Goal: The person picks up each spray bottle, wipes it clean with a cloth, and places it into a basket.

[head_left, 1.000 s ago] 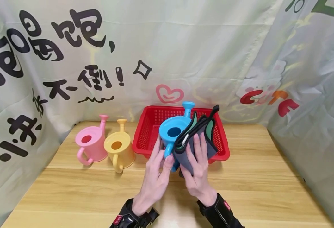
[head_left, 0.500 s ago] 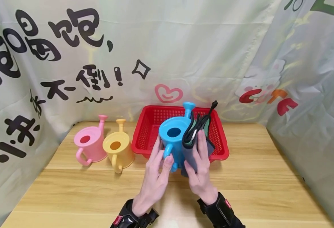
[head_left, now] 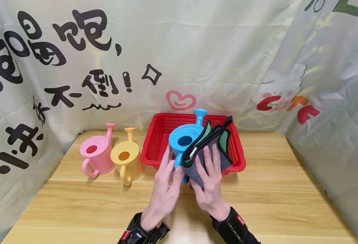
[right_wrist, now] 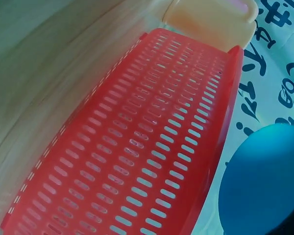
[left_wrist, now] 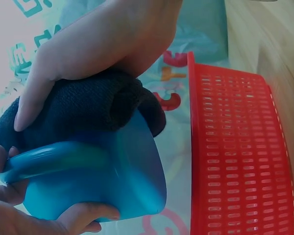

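A blue toy watering can (head_left: 175,138) is held up in front of the red basket, its spout pointing away. My left hand (head_left: 163,193) grips it, the thumb by the handle and fingers along its left side. My right hand (head_left: 210,184) holds a folded grey cloth (head_left: 192,172) with black edging and a green inner side against the can's right side. In the left wrist view, the cloth (left_wrist: 83,105) lies along the blue can (left_wrist: 132,176) under the right hand's fingers. Only part of the blue can (right_wrist: 259,181) shows in the right wrist view.
The red mesh basket (head_left: 150,150) stands on the wooden table (head_left: 276,189) just behind the can. To its left are a yellow watering can (head_left: 136,167) and a pink watering can (head_left: 104,161). A printed curtain (head_left: 227,61) hangs behind and at both sides.
The cloth first turns more upright toward the can's right side, then swings back left across its handle side with my right hand. The blue can shifts slightly left; my left hand keeps its grip.
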`<state>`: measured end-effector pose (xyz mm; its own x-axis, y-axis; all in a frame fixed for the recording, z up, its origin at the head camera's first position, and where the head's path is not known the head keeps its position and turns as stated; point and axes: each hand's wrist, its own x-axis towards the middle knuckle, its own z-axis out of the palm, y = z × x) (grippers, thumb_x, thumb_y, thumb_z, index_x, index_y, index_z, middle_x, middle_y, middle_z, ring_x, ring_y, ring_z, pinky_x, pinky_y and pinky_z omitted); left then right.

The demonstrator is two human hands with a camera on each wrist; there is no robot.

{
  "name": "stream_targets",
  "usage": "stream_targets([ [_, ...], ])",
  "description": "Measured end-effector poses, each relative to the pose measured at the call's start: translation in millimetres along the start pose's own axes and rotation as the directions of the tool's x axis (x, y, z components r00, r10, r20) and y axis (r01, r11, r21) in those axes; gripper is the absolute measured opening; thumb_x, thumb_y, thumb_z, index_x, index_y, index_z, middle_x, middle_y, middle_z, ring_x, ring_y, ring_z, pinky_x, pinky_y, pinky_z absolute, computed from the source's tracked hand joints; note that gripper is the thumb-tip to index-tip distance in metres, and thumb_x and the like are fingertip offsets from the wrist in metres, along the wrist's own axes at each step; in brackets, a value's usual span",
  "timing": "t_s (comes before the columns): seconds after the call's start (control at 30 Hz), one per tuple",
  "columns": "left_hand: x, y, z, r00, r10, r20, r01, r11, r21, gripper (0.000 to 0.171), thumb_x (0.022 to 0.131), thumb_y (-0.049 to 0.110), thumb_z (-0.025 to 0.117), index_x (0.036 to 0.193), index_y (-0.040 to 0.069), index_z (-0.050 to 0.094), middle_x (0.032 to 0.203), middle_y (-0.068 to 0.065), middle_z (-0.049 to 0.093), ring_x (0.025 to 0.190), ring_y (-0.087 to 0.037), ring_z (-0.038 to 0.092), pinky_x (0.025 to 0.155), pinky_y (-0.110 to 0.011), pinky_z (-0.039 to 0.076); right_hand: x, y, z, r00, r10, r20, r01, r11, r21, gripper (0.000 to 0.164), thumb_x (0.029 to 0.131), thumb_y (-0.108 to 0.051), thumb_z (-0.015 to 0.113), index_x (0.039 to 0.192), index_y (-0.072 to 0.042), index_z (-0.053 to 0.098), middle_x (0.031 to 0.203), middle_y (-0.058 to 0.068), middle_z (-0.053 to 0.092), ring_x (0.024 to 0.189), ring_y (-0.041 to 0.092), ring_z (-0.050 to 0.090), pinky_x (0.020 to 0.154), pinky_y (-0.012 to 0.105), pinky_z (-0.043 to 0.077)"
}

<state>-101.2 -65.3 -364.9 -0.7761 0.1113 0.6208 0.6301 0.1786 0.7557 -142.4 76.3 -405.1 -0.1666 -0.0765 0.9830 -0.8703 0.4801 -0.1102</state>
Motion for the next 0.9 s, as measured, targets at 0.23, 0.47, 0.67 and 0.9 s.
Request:
stream_targets([
  [0.23,-1.0,1.7,0.5,0.998,-0.059,-0.002,0.059,0.998,0.007,0.02,0.103,0.01,0.053,0.118,0.001,0.064,0.169,-0.01,0.018,0.153,-0.036,0.029,0.104,-0.048,0.048,4,5,-12,0.968,0.24,0.072,-0.251,0.929,0.273,0.062,0.098,-0.012,0.048,0.158,-0.017,0.032,0.168,0.009,0.024,0.156,0.028,0.022,0.127,0.038,0.021],
  [0.47,-1.3,0.4,0.8,0.999,-0.053,-0.007,0.053,0.998,0.024,0.022,0.103,0.01,0.052,0.121,0.002,0.063,0.169,-0.01,0.019,0.153,-0.035,0.028,0.108,-0.049,0.044,2,6,-12,0.975,0.204,0.085,-0.218,0.955,0.2,0.061,0.099,-0.018,0.048,0.157,-0.01,0.031,0.168,0.012,0.022,0.157,0.031,0.02,0.128,0.039,0.021],
  [0.67,-1.1,-0.4,0.1,1.0,-0.024,-0.01,0.024,0.999,0.022,0.04,0.104,0.006,0.05,0.144,0.004,0.052,0.169,-0.01,0.018,0.154,-0.031,0.028,0.108,-0.045,0.045,-2,2,-2,1.0,0.002,0.023,-0.002,1.0,-0.007,0.054,0.103,-0.029,0.045,0.152,-0.007,0.042,0.165,0.014,0.029,0.155,0.041,0.02,0.128,0.049,0.015],
  [0.9,-0.7,0.0,0.1,1.0,-0.012,-0.003,0.012,1.0,0.019,0.042,0.105,0.006,0.048,0.147,0.006,0.049,0.169,-0.011,0.017,0.154,-0.032,0.027,0.104,-0.046,0.048,-3,0,2,0.999,-0.038,-0.004,0.037,0.997,-0.064,0.052,0.104,-0.031,0.044,0.15,-0.007,0.045,0.164,0.014,0.033,0.154,0.041,0.022,0.128,0.05,0.016],
])
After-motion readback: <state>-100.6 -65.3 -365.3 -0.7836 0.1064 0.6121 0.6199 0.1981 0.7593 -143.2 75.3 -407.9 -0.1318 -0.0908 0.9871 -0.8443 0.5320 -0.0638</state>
